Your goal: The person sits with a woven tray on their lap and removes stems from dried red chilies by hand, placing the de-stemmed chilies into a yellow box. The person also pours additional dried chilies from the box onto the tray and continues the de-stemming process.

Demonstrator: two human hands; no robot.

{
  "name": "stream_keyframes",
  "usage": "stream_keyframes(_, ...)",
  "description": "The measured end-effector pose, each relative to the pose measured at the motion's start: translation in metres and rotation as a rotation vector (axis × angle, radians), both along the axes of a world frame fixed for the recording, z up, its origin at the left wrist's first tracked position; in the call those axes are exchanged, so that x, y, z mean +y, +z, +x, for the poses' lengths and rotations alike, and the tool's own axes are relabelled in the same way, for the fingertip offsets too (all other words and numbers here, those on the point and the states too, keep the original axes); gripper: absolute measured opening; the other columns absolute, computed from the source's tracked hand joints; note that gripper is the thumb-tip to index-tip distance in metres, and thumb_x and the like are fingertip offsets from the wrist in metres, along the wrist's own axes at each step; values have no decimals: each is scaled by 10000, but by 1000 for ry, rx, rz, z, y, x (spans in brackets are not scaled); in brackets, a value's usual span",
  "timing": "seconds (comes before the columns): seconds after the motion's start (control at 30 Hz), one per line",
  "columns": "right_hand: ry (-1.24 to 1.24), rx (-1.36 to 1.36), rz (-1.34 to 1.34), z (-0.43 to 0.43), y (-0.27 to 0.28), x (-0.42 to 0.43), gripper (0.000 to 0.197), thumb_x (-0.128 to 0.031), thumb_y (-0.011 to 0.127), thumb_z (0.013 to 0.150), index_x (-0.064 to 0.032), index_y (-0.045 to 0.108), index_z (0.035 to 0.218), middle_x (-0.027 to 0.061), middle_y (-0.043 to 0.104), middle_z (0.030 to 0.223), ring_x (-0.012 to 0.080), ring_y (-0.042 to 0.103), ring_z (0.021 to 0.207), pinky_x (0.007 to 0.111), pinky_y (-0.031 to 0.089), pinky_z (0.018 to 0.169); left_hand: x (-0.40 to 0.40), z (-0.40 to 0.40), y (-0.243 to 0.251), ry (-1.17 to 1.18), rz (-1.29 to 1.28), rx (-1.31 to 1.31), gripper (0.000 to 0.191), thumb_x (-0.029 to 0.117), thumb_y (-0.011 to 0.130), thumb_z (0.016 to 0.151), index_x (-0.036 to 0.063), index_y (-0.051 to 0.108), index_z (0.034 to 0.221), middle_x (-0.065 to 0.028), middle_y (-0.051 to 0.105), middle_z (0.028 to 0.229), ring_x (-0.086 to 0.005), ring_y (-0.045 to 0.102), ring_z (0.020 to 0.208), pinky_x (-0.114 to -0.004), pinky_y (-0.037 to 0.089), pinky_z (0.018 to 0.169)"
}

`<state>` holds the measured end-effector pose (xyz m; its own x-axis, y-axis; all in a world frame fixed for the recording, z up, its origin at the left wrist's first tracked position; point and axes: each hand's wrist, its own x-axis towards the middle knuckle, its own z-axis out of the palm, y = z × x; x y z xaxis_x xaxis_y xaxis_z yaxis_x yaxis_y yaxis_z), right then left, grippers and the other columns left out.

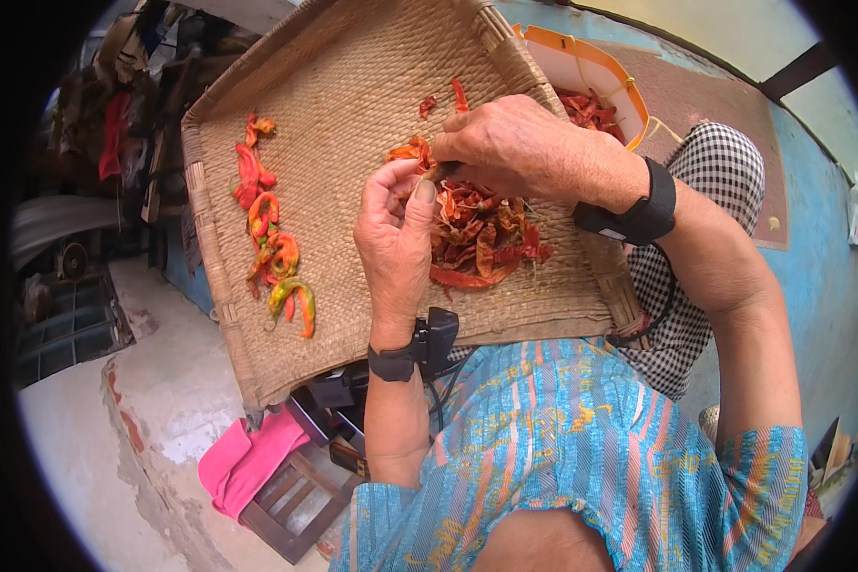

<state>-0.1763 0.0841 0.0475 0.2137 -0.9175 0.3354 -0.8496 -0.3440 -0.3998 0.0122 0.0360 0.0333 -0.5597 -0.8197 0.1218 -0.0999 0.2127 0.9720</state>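
Note:
A woven tray (329,143) with raised edges lies before me, tilted in the view. Over its right half, my left hand (400,222) and my right hand (515,146) meet, fingertips together around a small brownish piece (440,171), perhaps part of a dried chili. Right below and beside them lies a pile of dried red chilies (482,243). An orange-red chili (409,150) is just beyond my left fingertips, and a few red pieces (427,107) lie farther up. Along the tray's left side runs a row of fresher red, orange and green chilies (264,222).
Behind the tray's right edge stands a white container with an orange rim (633,93), holding more dried red chilies (590,114). A pink cloth (250,465) drapes over a dark wooden stool (293,515) at lower left. Cables and black devices (329,393) sit beneath the tray's near edge.

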Motion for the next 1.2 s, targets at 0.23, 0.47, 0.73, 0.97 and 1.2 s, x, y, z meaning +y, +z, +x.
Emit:
stream_keyframes(0.23, -389, 98, -135, -68, 33, 19, 199, -164, 626, 886, 21, 594, 820, 178, 602, 720, 323, 619, 659, 402, 498, 607, -11, 21, -22, 17, -218, -532, 298, 225, 650, 909, 7, 591, 1102, -112, 636, 895, -206, 624, 800, -328, 506, 725)
stream_keyframes(0.47, -482, 362, -301, -106, 8, 45, 141, -63, 587, 854, 20, 607, 965, 183, 629, 732, 335, 610, 659, 412, 489, 616, -12, 16, -46, -29, -367, -624, 325, 208, 676, 852, 7, 590, 1092, -164, 637, 873, -308, 619, 774, -415, 493, 717)
stream_keyframes(0.73, -583, 200, -80, -91, 23, 30, 89, -59, 584, 854, 16, 571, 899, 187, 583, 722, 344, 587, 673, 407, 475, 608, -17, 21, -38, 34, -105, -239, 143, 80, 657, 883, 19, 614, 1006, -16, 624, 793, -86, 572, 701, -250, 475, 637)
stream_keyframes(0.97, -6, -224, 27, -34, 0, 1, 313, -174, 664, 894, -21, 625, 1164, 135, 680, 979, 255, 657, 824, 357, 544, 704, -6, 18, -12, 36, 6, 5, 95, 51, 650, 911, 37, 601, 991, 15, 610, 893, -54, 561, 797, -208, 467, 707)
stream_keyframes(1.2, 40, -155, 189, -3, 1, 3, 149, -121, 656, 867, 6, 634, 941, 148, 656, 829, 312, 657, 780, 397, 524, 701, -3, 13, -5, 18, 36, 107, 102, 27, 637, 919, 38, 600, 1014, 11, 617, 930, -49, 568, 828, -202, 477, 736)
